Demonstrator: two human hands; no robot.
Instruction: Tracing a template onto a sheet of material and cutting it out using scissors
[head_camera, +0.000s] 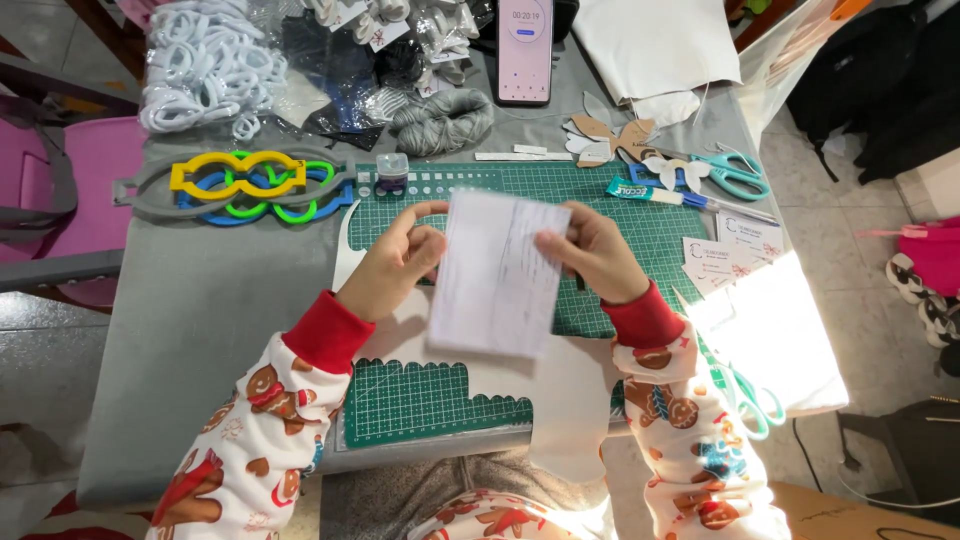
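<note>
On the grey table (200, 320), over a green cutting mat (600, 215), your left hand (395, 265) and right hand (590, 250) pinched a white sheet (495, 275); white cards (725, 250) lay rightward.

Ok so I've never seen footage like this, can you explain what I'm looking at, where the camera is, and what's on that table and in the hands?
This is a single picture from a camera worn on a person's head, looking down at their own two bare hands; there is no machine. The left hand and right hand together hold up a white sheet of paper by its upper edges. Below lies a green cutting mat on a grey table. Around it are coloured plastic ring shapes, a pile of white rings, a phone, teal scissors, a glue tube and small cards.
</note>
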